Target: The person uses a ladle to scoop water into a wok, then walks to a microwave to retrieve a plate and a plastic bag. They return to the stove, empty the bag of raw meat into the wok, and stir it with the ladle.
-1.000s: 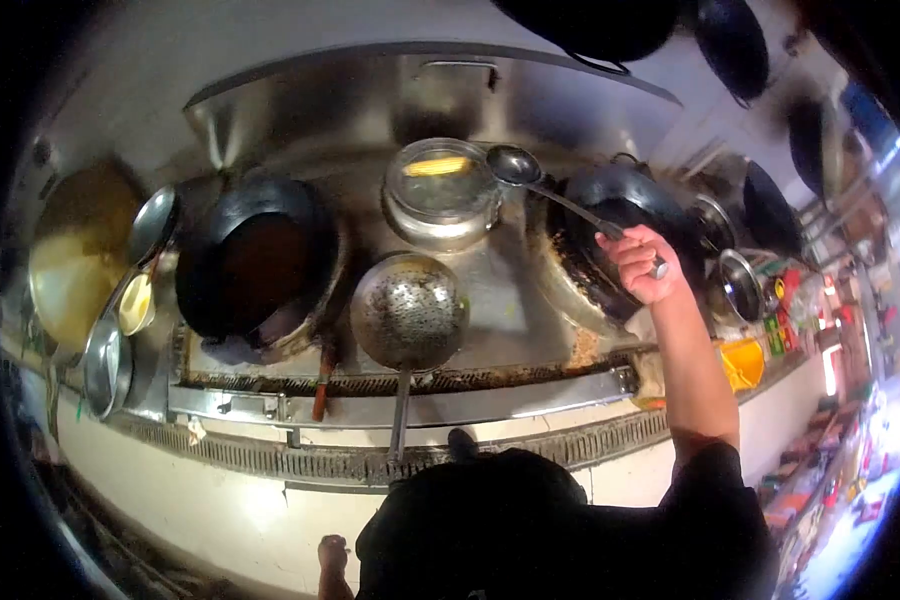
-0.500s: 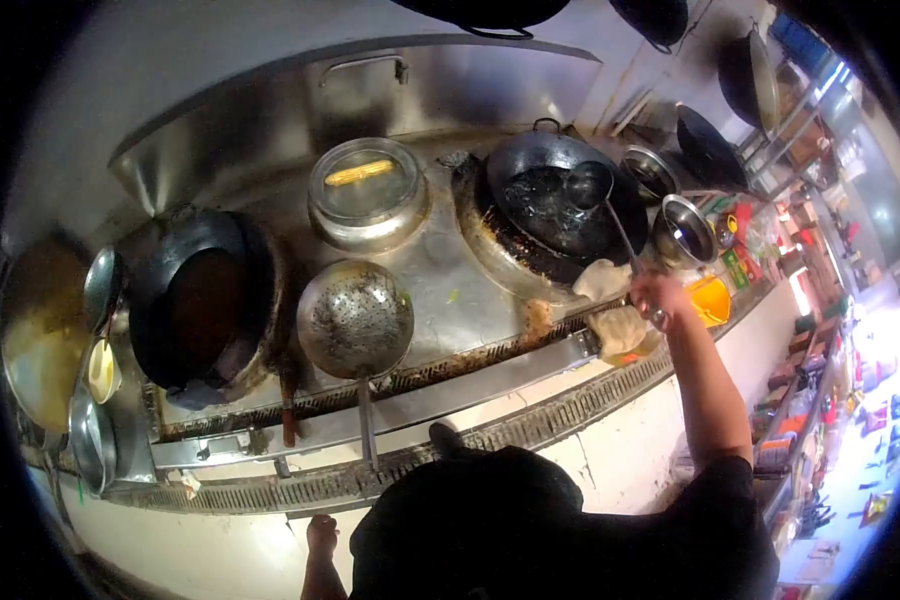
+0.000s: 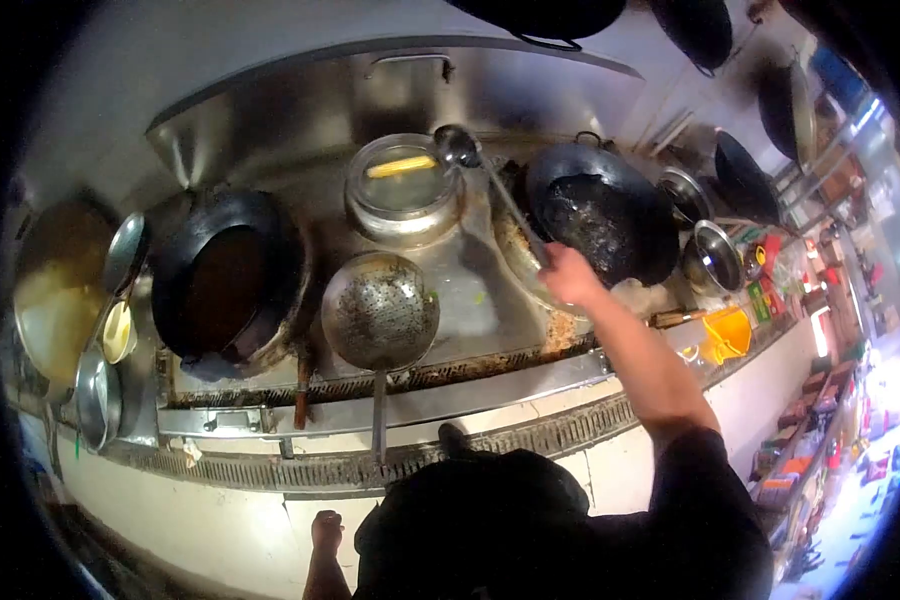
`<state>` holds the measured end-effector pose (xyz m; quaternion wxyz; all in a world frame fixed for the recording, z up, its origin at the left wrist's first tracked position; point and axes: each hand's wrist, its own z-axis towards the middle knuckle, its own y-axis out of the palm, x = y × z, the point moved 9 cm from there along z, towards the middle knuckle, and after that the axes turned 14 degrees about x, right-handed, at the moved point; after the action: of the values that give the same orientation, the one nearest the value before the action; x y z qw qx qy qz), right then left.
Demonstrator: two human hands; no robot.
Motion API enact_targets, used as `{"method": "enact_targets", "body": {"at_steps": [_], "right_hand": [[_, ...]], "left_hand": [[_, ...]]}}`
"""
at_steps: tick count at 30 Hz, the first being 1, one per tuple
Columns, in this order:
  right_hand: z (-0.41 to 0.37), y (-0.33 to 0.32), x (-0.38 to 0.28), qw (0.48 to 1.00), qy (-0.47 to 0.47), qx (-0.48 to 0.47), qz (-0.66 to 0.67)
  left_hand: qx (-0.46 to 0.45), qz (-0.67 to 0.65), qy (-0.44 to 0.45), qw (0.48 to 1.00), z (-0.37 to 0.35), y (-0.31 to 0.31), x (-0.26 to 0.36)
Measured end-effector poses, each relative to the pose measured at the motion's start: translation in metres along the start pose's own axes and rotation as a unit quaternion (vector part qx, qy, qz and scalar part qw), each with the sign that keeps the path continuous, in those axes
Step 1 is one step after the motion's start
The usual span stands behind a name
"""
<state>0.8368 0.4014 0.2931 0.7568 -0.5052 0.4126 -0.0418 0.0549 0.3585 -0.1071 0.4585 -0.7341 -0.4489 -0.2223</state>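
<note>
My right hand (image 3: 570, 275) grips the handle of a long metal ladle (image 3: 457, 147). The ladle's bowl hangs by the right rim of a round steel pot (image 3: 405, 222), on whose top a corn cob (image 3: 401, 166) lies. Just right of the hand sits a dark wok (image 3: 653, 215) with shiny liquid (image 3: 600, 230) in it. Low in the view, my left hand (image 3: 326, 530) is away from the stove with its fingers curled and nothing visible in them.
A perforated strainer (image 3: 380, 310) rests at the stove's front, its handle over the edge. Left of it stands another wok (image 3: 175, 295). Steel bowls (image 3: 712, 257), a yellow-orange container (image 3: 727, 333) and a pale cloth (image 3: 638, 297) are at the right. Pans (image 3: 792, 115) hang on the wall.
My right hand has swung the ladle left, from over the right wok to beside the steel pot. The camera view has shifted slightly. My left hand stays low and curled.
</note>
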Motion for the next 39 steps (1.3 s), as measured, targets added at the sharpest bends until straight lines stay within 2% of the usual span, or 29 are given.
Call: {"method": "enact_targets", "body": {"at_steps": [1,2,5,6,8,9,10,13,14,15,16,18,19,21,22,24,26,27,28,29,30,31,32,33,34,36,37,38,39], "right_hand": [[0.019,0.04,0.007,0.999,-0.047,0.003,-0.023],[0.017,0.061,-0.009,0.993,0.065,-0.097,-0.012],[0.033,0.107,-0.034,0.983,0.091,-0.139,0.078],[0.029,0.124,-0.032,0.908,0.232,-0.206,0.282],[0.019,0.135,-0.049,0.67,0.402,-0.284,0.556],[0.016,0.128,-0.062,0.58,0.418,-0.321,0.621],[0.012,0.117,-0.074,0.482,0.431,-0.351,0.678],[0.005,0.08,-0.087,0.395,0.397,-0.38,0.736],[0.001,0.066,-0.085,0.397,0.395,-0.373,0.74],[-0.005,0.048,-0.088,0.379,0.38,-0.367,0.76],[-0.011,0.028,-0.091,0.36,0.364,-0.36,0.78],[-0.022,-0.004,-0.078,0.381,0.359,-0.326,0.787],[-0.029,-0.021,-0.071,0.382,0.35,-0.319,0.794],[-0.044,-0.051,-0.056,0.397,0.335,-0.293,0.803],[-0.053,-0.065,-0.047,0.411,0.329,-0.274,0.805],[-0.072,-0.085,-0.021,0.438,0.348,-0.222,0.799],[-0.085,-0.098,0.021,0.553,0.339,-0.137,0.749],[-0.094,-0.101,0.043,0.581,0.379,-0.093,0.714],[-0.101,-0.103,0.052,0.581,0.379,-0.088,0.715],[-0.111,-0.105,0.08,0.642,0.417,-0.02,0.643],[-0.123,-0.111,0.106,0.692,0.451,0.048,0.561],[-0.128,-0.117,0.119,0.765,0.431,0.052,0.476],[-0.136,-0.116,0.131,0.764,0.434,0.054,0.475],[-0.141,-0.127,0.145,0.838,0.394,0.091,0.365],[-0.145,-0.138,0.156,0.896,0.347,0.125,0.248],[-0.166,-0.139,0.184,0.9,0.372,0.145,0.172],[-0.164,-0.157,0.173,0.957,0.222,0.188,-0.01],[-0.162,-0.165,0.154,0.955,0.056,0.22,-0.189],[-0.167,-0.17,0.138,0.928,0.194,0.161,-0.275]], "left_hand": [[0.011,0.027,0.031,0.999,-0.001,0.002,-0.008],[0.022,0.055,0.06,0.996,-0.005,0.001,-0.013],[0.031,0.013,-0.038,0.999,-0.058,-0.002,0.015],[0.062,-0.033,-0.123,0.99,-0.074,-0.009,0.003],[-0.01,0.232,0.177,0.957,-0.079,-0.003,-0.027],[-0.073,0.408,0.176,0.893,-0.099,0.002,-0.006],[-0.047,0.395,0.218,0.891,-0.104,0.001,-0.043],[0.002,0.373,0.305,0.876,-0.12,-0.003,-0.083],[0.018,0.255,0.066,0.965,-0.116,-0.025,-0.112],[0.03,0.12,-0.18,0.976,-0.131,-0.039,-0.132],[0.029,0.107,-0.186,0.976,-0.13,-0.044,-0.111],[0.027,0.081,-0.2,0.976,-0.137,-0.052,-0.026],[0.023,0.086,-0.195,0.977,-0.119,-0.055,-0.043],[-0.045,0.346,0.128,0.928,-0.084,-0.039,0.004],[-0.017,0.113,-0.116,0.987,-0.077,-0.045,-0.011],[-0.057,0.277,0.262,0.923,-0.022,-0.021,-0.017],[-0.059,0.301,0.203,0.93,-0.007,-0.007,0.03],[-0.066,0.051,0.1,0.991,0.039,-0.004,-0.017],[-0.055,0.112,-0.069,0.99,0.03,-0.002,0.009],[-0.106,0.368,0.265,0.885,0.03,0.024,0.069],[-0.136,0.552,0.549,0.613,0.002,0.052,0.09],[-0.138,0.552,0.55,0.611,0.008,0.057,0.088],[-0.131,0.453,0.495,0.73,0.02,0.057,0.094],[-0.119,0.343,0.424,0.83,0.032,0.051,0.095],[-0.121,0.344,0.422,0.83,0.025,0.054,0.102],[-0.109,0.231,0.194,0.947,0.029,0.047,0.092],[-0.088,0.057,0.022,0.994,0.03,0.042,0.069],[-0.087,0.058,0.018,0.994,0.03,0.039,0.066],[-0.129,0.292,0.3,0.899,0.022,0.048,0.086]]}}
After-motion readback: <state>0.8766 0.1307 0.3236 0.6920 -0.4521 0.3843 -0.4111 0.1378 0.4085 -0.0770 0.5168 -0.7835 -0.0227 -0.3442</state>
